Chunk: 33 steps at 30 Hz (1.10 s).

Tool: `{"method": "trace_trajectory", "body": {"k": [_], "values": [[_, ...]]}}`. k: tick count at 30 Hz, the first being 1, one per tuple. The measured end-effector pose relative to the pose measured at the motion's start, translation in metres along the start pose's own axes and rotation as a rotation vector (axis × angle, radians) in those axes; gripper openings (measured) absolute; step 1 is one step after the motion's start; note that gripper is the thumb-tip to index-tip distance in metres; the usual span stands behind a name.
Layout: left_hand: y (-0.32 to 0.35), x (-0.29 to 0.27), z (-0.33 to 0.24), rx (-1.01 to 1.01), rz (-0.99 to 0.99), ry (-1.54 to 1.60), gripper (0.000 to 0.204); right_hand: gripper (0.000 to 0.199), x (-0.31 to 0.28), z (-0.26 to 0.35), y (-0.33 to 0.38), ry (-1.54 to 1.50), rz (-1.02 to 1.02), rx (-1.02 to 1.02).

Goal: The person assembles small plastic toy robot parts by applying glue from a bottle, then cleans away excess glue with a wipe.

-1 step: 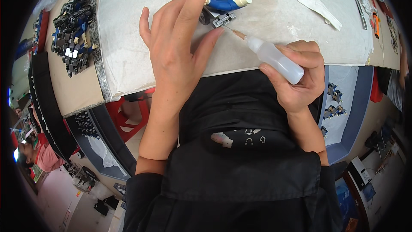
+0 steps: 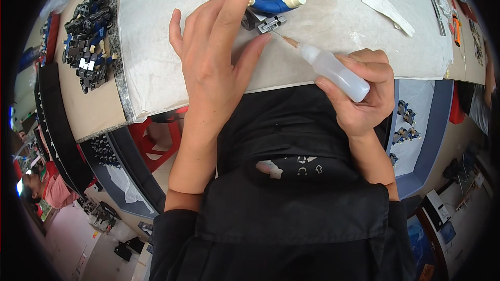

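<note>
My left hand [image 2: 211, 52] is around a small toy vehicle with a blue-clad rider [image 2: 278, 4], thumb at its near side and index finger raised beside it. Part of the toy is behind the fingers; a dark wheel and a grey block at its near end show. In my right hand [image 2: 364, 88] is a translucent white squeeze bottle [image 2: 338, 73], gripped between thumb and fingers and tilted up to the left. Its thin needle tip [image 2: 289, 40] reaches to the toy's grey block, close to my left thumb.
White paper [image 2: 156, 73] covers the table. A torn paper strip [image 2: 388, 9], metal tweezers [image 2: 433, 2] and an orange-handled cutter [image 2: 457, 30] lie at the right. Several dark toy vehicles [image 2: 88, 36] are piled at the left. A grey tray [image 2: 435, 125] holds more toys at lower right.
</note>
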<state>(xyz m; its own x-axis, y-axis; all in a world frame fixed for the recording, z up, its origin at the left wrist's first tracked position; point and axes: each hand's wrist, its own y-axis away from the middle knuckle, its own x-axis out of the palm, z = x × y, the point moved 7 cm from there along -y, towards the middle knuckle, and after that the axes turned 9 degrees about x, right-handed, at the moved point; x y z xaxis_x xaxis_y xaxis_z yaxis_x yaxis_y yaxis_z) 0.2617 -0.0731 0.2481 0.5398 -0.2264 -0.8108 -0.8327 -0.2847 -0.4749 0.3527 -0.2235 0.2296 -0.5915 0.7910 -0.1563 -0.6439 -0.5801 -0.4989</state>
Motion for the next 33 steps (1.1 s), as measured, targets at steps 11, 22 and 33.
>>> {"method": "trace_trajectory", "body": {"k": [11,22,33], "values": [[0.001,0.003,0.005,-0.066,0.065,-0.020,0.072,0.043,-0.001,0.000,-0.001,0.038,-0.014,-0.012],[-0.001,0.001,-0.001,0.012,-0.003,-0.009,0.072,0.042,-0.002,0.000,0.000,0.061,-0.030,-0.017],[0.008,0.006,0.017,-0.005,-0.170,0.273,0.065,0.041,-0.014,-0.001,0.000,-0.010,-0.058,0.051]]}}
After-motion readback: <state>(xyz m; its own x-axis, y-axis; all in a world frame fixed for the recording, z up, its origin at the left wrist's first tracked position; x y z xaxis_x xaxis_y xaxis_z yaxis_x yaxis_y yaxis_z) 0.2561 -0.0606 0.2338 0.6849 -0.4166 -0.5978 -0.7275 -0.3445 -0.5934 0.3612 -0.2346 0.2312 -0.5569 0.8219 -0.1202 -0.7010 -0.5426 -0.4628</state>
